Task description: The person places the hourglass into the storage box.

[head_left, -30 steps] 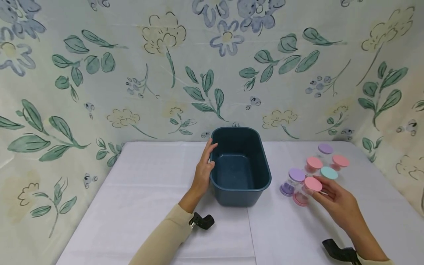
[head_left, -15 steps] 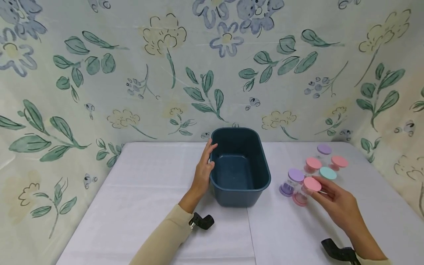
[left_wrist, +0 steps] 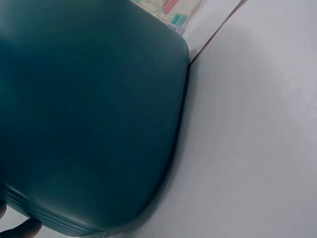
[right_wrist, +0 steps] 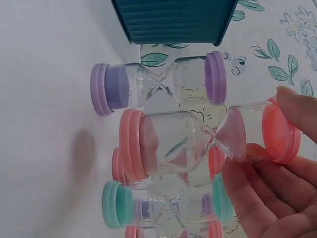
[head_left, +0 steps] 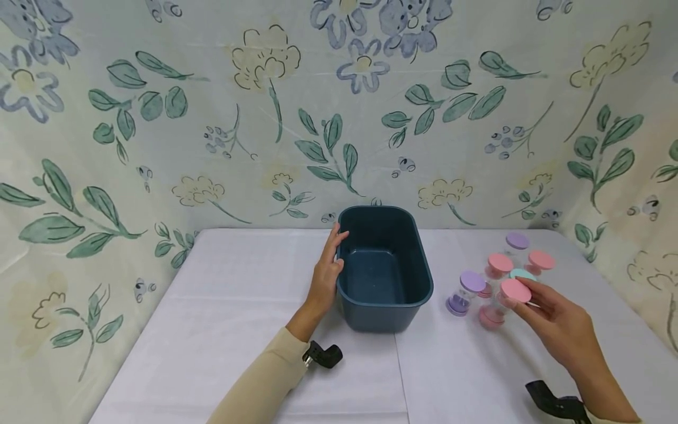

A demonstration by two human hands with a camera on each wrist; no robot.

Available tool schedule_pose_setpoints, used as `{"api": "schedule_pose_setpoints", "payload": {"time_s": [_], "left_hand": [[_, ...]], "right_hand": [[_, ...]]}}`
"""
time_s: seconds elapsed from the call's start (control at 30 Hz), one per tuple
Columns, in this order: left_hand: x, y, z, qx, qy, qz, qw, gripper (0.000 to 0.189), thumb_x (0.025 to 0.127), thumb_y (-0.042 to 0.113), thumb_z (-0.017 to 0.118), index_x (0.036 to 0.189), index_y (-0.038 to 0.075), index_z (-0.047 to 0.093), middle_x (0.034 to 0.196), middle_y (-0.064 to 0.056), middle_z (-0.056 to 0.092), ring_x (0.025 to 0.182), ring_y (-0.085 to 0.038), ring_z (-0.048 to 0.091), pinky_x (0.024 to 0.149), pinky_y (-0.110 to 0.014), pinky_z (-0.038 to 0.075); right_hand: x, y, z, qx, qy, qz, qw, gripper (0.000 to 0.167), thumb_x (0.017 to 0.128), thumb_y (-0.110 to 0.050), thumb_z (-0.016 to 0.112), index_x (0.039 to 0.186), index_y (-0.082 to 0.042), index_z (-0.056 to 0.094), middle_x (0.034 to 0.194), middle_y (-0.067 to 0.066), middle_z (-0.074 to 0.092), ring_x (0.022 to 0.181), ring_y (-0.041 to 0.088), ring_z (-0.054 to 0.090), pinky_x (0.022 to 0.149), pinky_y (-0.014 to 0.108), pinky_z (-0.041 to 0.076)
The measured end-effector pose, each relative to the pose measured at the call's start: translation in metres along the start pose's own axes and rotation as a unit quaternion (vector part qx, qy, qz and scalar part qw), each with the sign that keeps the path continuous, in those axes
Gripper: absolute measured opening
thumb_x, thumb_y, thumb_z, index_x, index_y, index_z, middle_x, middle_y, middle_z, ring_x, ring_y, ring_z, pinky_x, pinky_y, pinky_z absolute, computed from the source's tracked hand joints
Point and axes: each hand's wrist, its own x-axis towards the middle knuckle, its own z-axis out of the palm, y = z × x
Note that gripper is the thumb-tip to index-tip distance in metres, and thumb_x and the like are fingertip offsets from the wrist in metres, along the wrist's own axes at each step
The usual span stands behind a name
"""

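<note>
My right hand pinches the upper end of a pink hourglass between thumb and fingers. It stands nearly upright. In the right wrist view, pink sand shows in both bulbs, and the base appears slightly off the table. Just left of it stands a purple hourglass. Behind it are two more pink hourglasses, a teal hourglass partly covered by my hand, and another purple hourglass. My left hand rests against the left side of a dark blue plastic bin, its fingers fairly straight.
The bin has nothing visible inside and stands mid-table near the back. A white cloth covers the table. Behind it hangs a floral curtain. Black wrist camera mounts stick out from both wrists.
My right hand has moved the pink hourglass to the right, away from the purple one beside it. The left hand and the bin stay in place.
</note>
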Motion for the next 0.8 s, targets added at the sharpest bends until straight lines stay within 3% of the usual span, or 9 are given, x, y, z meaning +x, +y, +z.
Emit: {"api": "schedule_pose_setpoints", "payload": {"time_s": [0.23,0.5,0.67,0.8], "left_hand": [[0.001,0.000,0.000,-0.006,0.003,-0.004,1.0000,0.053,0.092,0.009,0.031,0.141,-0.011,0.035,0.157,-0.026,0.015,0.145,-0.039,0.010,0.113,-0.060,0.012],[0.000,0.001,0.000,-0.002,0.003,0.002,1.0000,0.052,0.094,0.010,0.030,0.141,-0.010,0.036,0.157,-0.026,0.015,0.145,-0.039,0.010,0.113,-0.060,0.012],[0.001,0.001,-0.002,0.006,0.001,0.007,1.0000,0.051,0.095,0.011,0.030,0.141,-0.010,0.036,0.157,-0.026,0.016,0.145,-0.039,0.011,0.114,-0.058,0.013],[0.001,0.002,-0.003,0.006,0.000,0.006,1.0000,0.051,0.096,0.012,0.031,0.142,-0.009,0.035,0.157,-0.025,0.015,0.145,-0.039,0.011,0.114,-0.058,0.013]], "right_hand": [[-0.001,-0.007,-0.007,-0.015,0.017,-0.016,0.9996,0.058,0.087,-0.032,0.071,0.136,-0.006,0.054,0.127,0.020,0.060,0.088,-0.026,0.045,0.067,0.001,0.043],[0.000,-0.021,-0.018,-0.003,0.030,-0.051,0.9983,0.055,0.089,-0.024,0.069,0.138,-0.008,0.051,0.130,-0.011,0.057,0.094,-0.025,0.046,0.069,0.001,0.042],[0.003,-0.033,-0.024,0.002,0.030,-0.065,0.9975,0.059,0.089,-0.022,0.069,0.143,-0.010,0.047,0.142,-0.009,0.048,0.102,-0.026,0.041,0.073,0.000,0.040],[0.006,-0.044,-0.026,0.008,0.034,-0.075,0.9966,0.058,0.089,-0.020,0.069,0.142,-0.013,0.048,0.139,-0.006,0.052,0.106,-0.022,0.043,0.075,0.000,0.039]]}}
